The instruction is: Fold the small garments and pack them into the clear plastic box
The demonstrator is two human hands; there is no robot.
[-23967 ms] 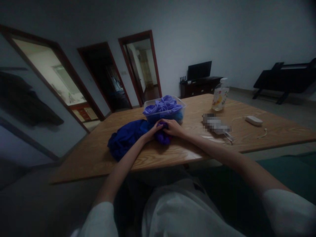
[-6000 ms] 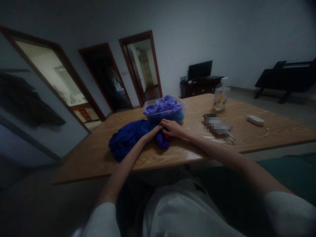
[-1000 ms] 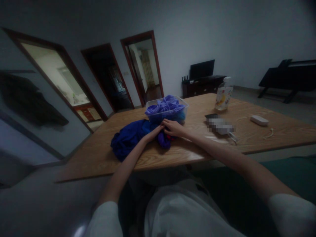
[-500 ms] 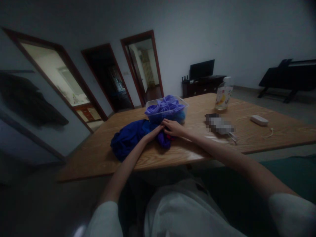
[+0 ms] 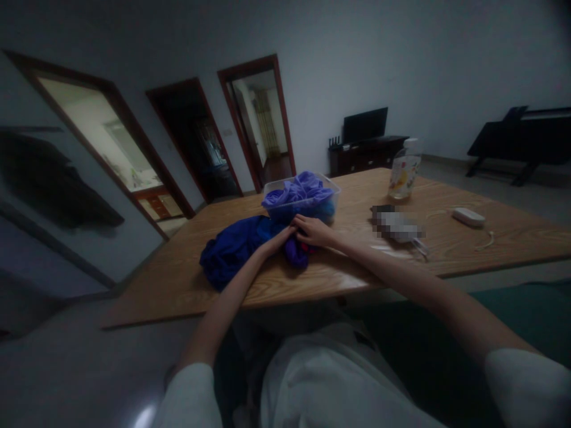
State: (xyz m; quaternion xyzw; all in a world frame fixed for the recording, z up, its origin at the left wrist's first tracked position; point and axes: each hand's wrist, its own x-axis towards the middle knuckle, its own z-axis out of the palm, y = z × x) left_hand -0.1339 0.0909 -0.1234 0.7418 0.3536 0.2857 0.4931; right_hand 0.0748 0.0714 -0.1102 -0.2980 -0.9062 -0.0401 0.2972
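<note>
My left hand and my right hand meet over a pile of cloth on the table. The right hand lies palm down, fingers loosely stretched towards the left hand, with their tips over its end. The left hand's fingers are mostly hidden there. Beneath and beside the hands lie a dark blue cloth, a bunched purple cloth and a bit of red fabric. Just behind them stands a clear plastic box heaped with lilac cloth and bluer fabric.
On the wooden table, to the right, are a clear bottle with a white cap, a blurred-out item, and a white oblong case with a thin cord. A monitor stands on a dark cabinet by the far wall.
</note>
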